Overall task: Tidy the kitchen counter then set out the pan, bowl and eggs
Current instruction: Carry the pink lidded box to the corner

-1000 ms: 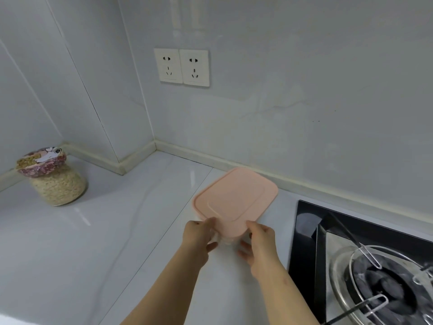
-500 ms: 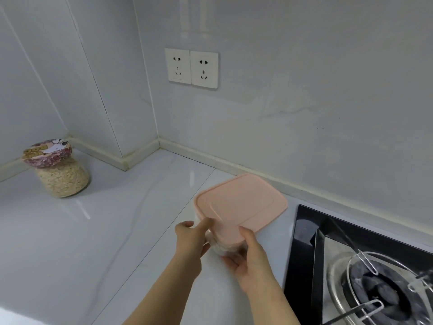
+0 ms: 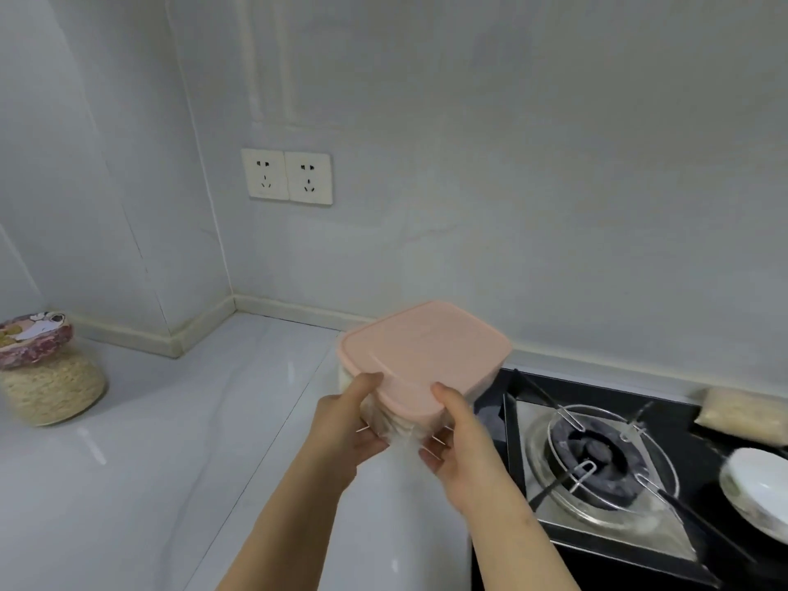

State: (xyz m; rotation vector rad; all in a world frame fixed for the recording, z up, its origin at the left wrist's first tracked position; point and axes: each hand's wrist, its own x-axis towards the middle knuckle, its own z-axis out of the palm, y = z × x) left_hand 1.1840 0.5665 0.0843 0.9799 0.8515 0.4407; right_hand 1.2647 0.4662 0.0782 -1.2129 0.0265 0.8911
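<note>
A clear plastic container with a pink lid (image 3: 420, 356) is held above the white counter (image 3: 179, 441), tilted toward me. My left hand (image 3: 345, 424) grips its near left side, thumb on the lid's edge. My right hand (image 3: 456, 441) grips its near right side, thumb on the lid and fingers underneath. A white bowl (image 3: 757, 490) sits at the far right edge on the stove. No pan or eggs are in view.
A glass jar of grains with a patterned lid (image 3: 44, 371) stands at the left by the wall. The black gas stove (image 3: 597, 467) with its metal burner ring lies to the right. A bag of grains (image 3: 744, 415) lies at the stove's back. Two wall sockets (image 3: 286, 176) sit above the counter.
Both hands have lifted the pink-lidded container off the counter and drawn it up and toward me. The view has swung right, showing more of the stove, the bowl and the bag.
</note>
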